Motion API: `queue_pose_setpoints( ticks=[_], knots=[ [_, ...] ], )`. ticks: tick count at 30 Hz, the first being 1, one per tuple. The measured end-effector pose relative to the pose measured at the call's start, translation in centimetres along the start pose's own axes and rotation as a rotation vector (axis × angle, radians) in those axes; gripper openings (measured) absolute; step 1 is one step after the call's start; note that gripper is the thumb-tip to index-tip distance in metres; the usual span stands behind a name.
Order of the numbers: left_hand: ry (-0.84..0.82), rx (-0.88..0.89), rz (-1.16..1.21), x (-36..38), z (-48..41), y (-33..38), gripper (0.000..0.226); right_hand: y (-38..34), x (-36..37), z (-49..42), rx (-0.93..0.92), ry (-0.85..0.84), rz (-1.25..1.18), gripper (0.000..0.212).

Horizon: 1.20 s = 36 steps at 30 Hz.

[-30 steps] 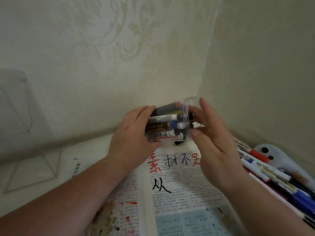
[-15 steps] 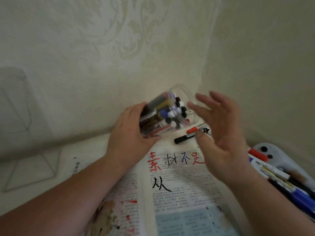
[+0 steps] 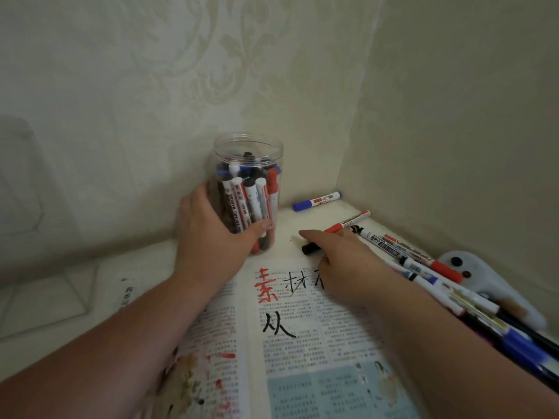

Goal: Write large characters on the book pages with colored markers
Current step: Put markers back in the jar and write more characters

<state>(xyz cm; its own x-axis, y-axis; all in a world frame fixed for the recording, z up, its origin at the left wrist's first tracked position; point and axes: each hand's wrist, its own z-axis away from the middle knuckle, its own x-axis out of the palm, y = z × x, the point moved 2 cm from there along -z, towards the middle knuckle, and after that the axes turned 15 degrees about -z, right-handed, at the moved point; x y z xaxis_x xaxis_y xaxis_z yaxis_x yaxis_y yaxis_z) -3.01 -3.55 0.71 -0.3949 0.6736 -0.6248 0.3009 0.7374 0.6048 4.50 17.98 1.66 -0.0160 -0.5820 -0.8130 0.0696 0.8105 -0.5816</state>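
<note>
Tipped on its side half a second ago, the clear cylindrical plastic jar (image 3: 248, 146) now stands upright in the table (image 3: 287, 219) corner, packed with capped whiteboard markers (image 3: 242, 204); the left hand (image 3: 211, 234) wraps its lower wall, thumb across the front, other fingers hidden behind. The right hand (image 3: 348, 261) has come down just above the open book (image 3: 302, 343), index finger stretched over a black marker (image 3: 308, 248) whose barrel it covers, so I cannot tell whether it pinches it. A red marker (image 3: 348, 223) and a blue marker (image 3: 317, 201) lie beyond, that hand hides some large handwritten characters (image 3: 266, 285), and the marker heap (image 3: 423, 267) at right is blurred and cut off.
</note>
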Motion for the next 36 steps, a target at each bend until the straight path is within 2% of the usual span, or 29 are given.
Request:
queue_pose_setpoints(
  ticks=[2,4,6,9,12,16,21,26,29,31,33,34,36],
  knots=[
    [0.183,0.099,0.006,-1.6,0.7,1.2,0.087,0.0,0.1,0.0,-0.012,0.016,-0.009,0.065],
    [0.332,0.297,0.051,-3.0,1.3,2.5,0.065,-0.2,0.2,-0.1,-0.052,0.056,-0.012,0.063],
    [0.365,0.503,0.096,-3.5,2.0,3.3,0.048,-0.4,0.1,-0.2,-0.071,0.124,-0.014,0.06],
    [0.235,0.721,0.153,-3.2,2.9,4.0,0.025,-0.2,0.0,-0.4,-0.08,0.174,-0.007,0.059],
    [0.032,0.787,0.135,-2.2,3.3,4.0,0.012,0.0,0.2,-0.6,-0.133,0.121,0.057,0.061],
    [-0.058,0.819,0.051,-1.5,3.5,3.9,0.013,0.2,0.3,-0.8,-0.094,0.063,0.08,0.07],
    [-0.174,0.852,0.028,-0.9,4.0,4.0,0.015,0.4,0.5,-1.4,-0.12,0.133,0.125,0.062],
    [-0.197,0.726,0.021,-0.6,3.7,3.6,0.012,-0.2,0.4,-0.7,-0.32,0.214,0.057,0.046],
    [-0.213,0.537,0.117,-0.6,3.3,3.5,0.006,-1.4,0.6,0.6,-0.531,0.32,-0.058,0.051],
    [-0.357,0.277,0.305,-0.5,3.1,3.6,0.014,-2.4,0.6,1.5,-0.643,0.37,-0.083,0.054],
    [-0.581,0.04,0.528,-0.2,3.2,3.9,0.034,-3.3,0.7,2.3,-0.703,0.411,-0.097,0.055],
    [-0.687,-0.035,0.632,0.0,3.3,3.9,0.042,-3.5,0.7,2.6,-0.718,0.418,-0.125,0.057],
    [-0.815,-0.073,0.823,0.1,3.3,3.9,0.04,-3.5,0.7,3.0,-0.735,0.372,-0.214,0.061]
  ],
)
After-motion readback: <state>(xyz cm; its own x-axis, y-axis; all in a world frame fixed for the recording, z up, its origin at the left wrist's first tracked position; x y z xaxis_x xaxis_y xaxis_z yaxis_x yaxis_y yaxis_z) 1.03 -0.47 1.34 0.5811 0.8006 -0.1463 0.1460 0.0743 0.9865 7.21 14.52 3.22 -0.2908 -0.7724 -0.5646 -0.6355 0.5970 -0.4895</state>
